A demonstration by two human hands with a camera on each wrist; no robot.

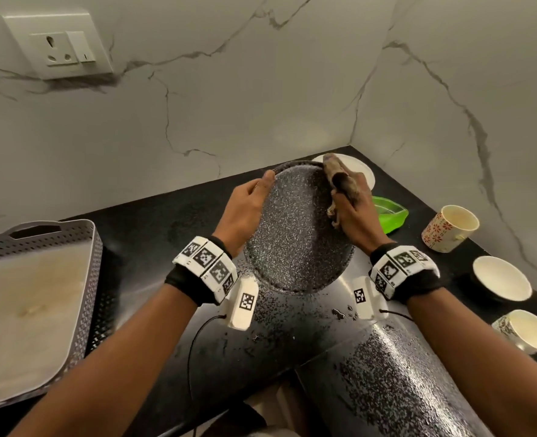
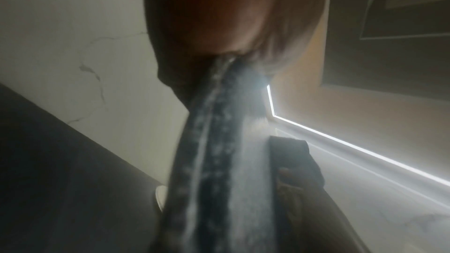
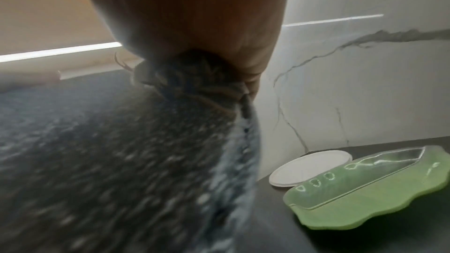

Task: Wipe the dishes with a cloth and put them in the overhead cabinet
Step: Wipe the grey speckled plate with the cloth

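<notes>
A dark speckled round plate [image 1: 295, 228] is held tilted above the black counter [image 1: 172, 222]. My left hand [image 1: 250, 203] grips its left rim, thumb on the upper edge. My right hand [image 1: 354, 209] holds a brownish cloth [image 1: 339, 181] bunched against the plate's right rim. In the left wrist view the plate's rim [image 2: 212, 161] runs edge-on below my palm, blurred. The right wrist view shows the cloth [image 3: 194, 80] pressed on the speckled plate [image 3: 109, 161].
A white plate [image 1: 360, 167] lies in the corner behind the hands, a green leaf-shaped dish [image 1: 388, 214] beside it. A flowered cup [image 1: 448, 228], a white bowl [image 1: 502, 283] and another cup [image 1: 525, 331] stand at right. A grey perforated tray [image 1: 37, 298] sits at left.
</notes>
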